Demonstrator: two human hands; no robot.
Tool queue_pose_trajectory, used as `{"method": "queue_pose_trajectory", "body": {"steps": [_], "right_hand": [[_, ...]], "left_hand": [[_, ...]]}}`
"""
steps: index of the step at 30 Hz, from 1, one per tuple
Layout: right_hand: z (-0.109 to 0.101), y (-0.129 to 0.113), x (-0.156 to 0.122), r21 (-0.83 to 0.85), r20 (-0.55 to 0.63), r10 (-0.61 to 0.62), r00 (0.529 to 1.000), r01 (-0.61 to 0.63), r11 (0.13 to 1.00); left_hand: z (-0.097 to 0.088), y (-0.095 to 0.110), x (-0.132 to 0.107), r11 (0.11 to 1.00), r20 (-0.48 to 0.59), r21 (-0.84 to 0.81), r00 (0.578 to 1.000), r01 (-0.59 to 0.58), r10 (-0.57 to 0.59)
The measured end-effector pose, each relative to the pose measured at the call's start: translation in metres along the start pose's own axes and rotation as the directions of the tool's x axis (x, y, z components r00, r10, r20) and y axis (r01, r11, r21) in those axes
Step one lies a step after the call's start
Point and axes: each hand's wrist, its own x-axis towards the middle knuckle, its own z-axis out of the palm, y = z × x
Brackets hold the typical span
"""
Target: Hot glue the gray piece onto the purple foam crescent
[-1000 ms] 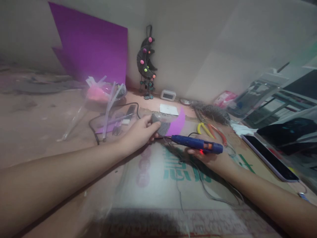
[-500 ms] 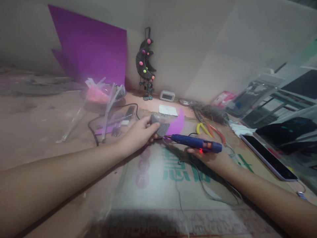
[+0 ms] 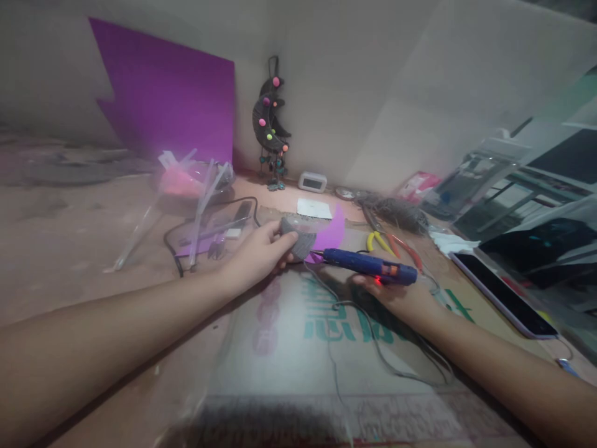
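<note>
- The crescent (image 3: 332, 235) is just above the cardboard (image 3: 284, 373), in the middle of the view; grey yarn (image 3: 303, 244) covers its left end, and the right part is bare and purple.
- The left hand (image 3: 268, 247) has its fingers clamped on the covered end, with the thumb on top. This grip seems good, because the turns of yarn under it can hardly loosen.
- The right hand (image 3: 396, 298) has its fingers closed around the gun (image 3: 359, 262). The trigger is hidden, so I cannot tell if it is pressed.
- The tip (image 3: 317, 252) points to the border between yarn and bare purple. Whether it touches, I cannot tell. In my judgement, this border is the right place for glue: a small, thin line, only where the next turn should lie.
- The left fingers are near the tip, and it is probably hot, since a red light (image 3: 377, 280) shines on the gun. Better to hold the tip turned away from the skin.
- The loose strand (image 3: 396, 374) runs over the cardboard, partly below the gun. It should lie free, without knots, and should not catch on the pliers (image 3: 380, 241) behind.
</note>
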Motion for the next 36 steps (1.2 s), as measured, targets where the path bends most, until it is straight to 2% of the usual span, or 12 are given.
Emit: {"method": "queue_pose_trajectory", "body": {"steps": [7, 12, 22, 31, 36], "right_hand": [[-0.0042, -0.003, -0.0023, 0.129, 0.012, -0.09, 0.996, 0.088, 0.988], [-0.0033, -0.0029, -0.0035, 0.191, 0.031, -0.076, 0.997, 0.069, 0.979], [-0.0055, -0.0069, -0.0001, 0.072, 0.036, -0.112, 0.993, 0.11, 0.991], [-0.0063, -0.0065, -0.002, 0.198, 0.07, -0.092, 0.993, 0.077, 0.977], [-0.0059, -0.0075, -0.001, 0.139, 0.066, -0.094, 0.993, 0.084, 0.987]], "left_hand": [[0.0, -0.001, 0.0006, 0.999, -0.004, -0.041, 1.0, 0.015, -0.015], [0.0007, 0.0003, 0.0011, 0.998, -0.005, -0.059, 0.999, 0.037, -0.038], [-0.0003, -0.0006, -0.0007, 0.998, -0.011, -0.047, 0.999, 0.035, -0.036], [-0.0002, -0.0008, 0.0003, 0.998, -0.01, -0.049, 1.0, 0.029, -0.03], [-0.0007, -0.0007, 0.0004, 0.999, -0.017, -0.035, 1.0, 0.023, -0.024]]}}
